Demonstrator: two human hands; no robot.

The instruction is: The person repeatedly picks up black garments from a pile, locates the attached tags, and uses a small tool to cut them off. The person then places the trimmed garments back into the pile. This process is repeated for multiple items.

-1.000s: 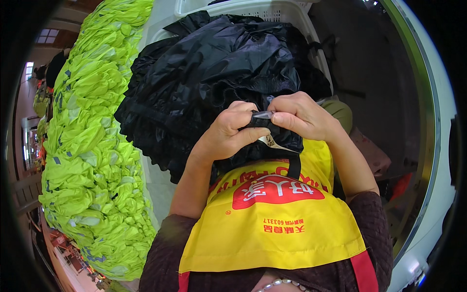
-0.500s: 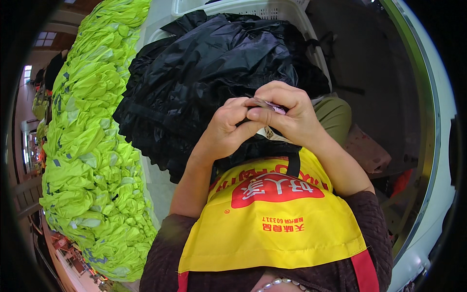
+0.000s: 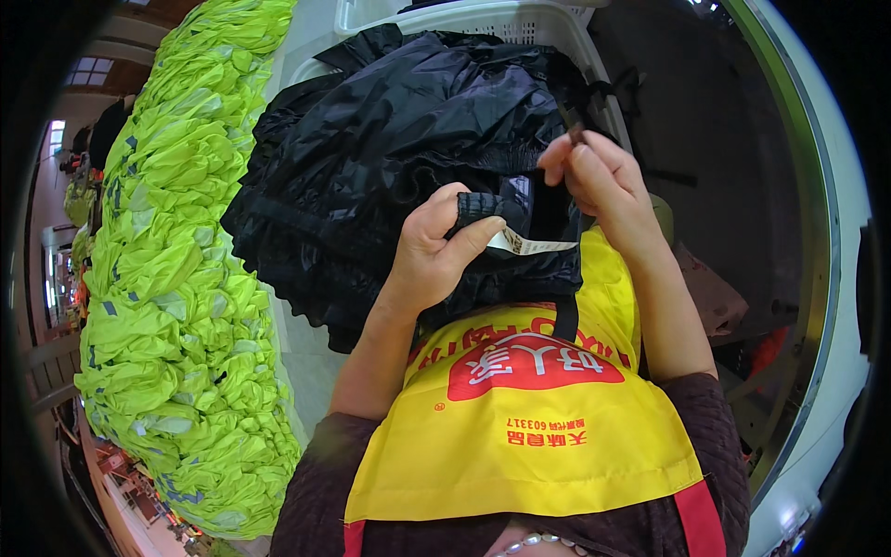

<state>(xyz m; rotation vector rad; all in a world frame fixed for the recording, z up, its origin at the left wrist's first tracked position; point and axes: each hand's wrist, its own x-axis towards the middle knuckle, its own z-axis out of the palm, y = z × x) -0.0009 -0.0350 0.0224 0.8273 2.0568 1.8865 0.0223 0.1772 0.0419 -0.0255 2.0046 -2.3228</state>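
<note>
Your left hand point(image 3: 431, 249) pinches black cloth point(image 3: 481, 206), label point(image 3: 536, 246) at three o'clock; your right hand point(image 3: 601, 184), at two, curls, contents too blurred to tell.

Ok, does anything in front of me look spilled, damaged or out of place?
Nothing looks plainly spilled or damaged. The black cloth pile looks untidy: it's heaped in crumpled folds and bulges past the rim of the white basket. A white label strip also sticks out beside your left hand.
</note>
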